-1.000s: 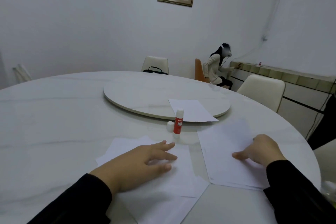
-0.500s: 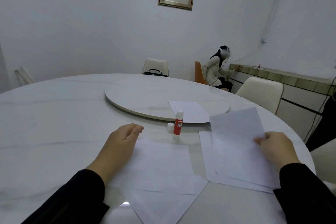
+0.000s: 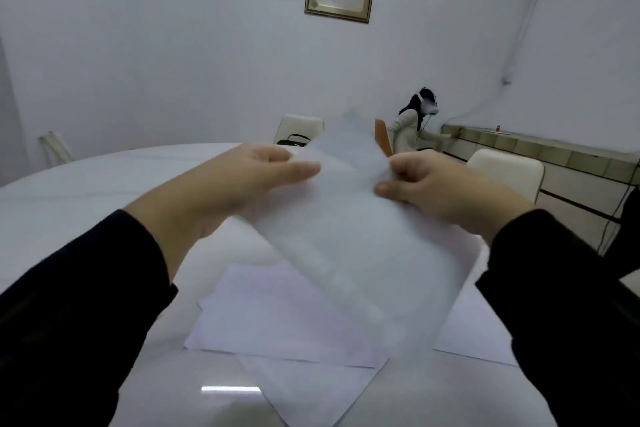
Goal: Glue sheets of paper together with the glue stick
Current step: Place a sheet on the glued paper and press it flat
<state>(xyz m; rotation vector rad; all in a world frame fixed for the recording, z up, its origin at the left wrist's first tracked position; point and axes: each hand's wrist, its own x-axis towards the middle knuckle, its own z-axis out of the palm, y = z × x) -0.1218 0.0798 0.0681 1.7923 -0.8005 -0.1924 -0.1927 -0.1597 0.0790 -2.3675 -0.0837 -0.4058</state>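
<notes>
Head view: left hand [image 3: 242, 184] and right hand [image 3: 440, 189] pinch a lifted sheet [image 3: 353, 246] above papers [image 3: 277, 319] on the table [image 3: 69, 204]; likely positioning. Next needs the unseen glue stick.

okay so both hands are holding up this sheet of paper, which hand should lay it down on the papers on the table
Left, probably. The left hand pinches the raised sheet on the side above the papers on the table, which lie low and left. The right hand grips the far edge.

sleeves [image 3: 86, 288]: long, black | hands: bare | no rings
</notes>
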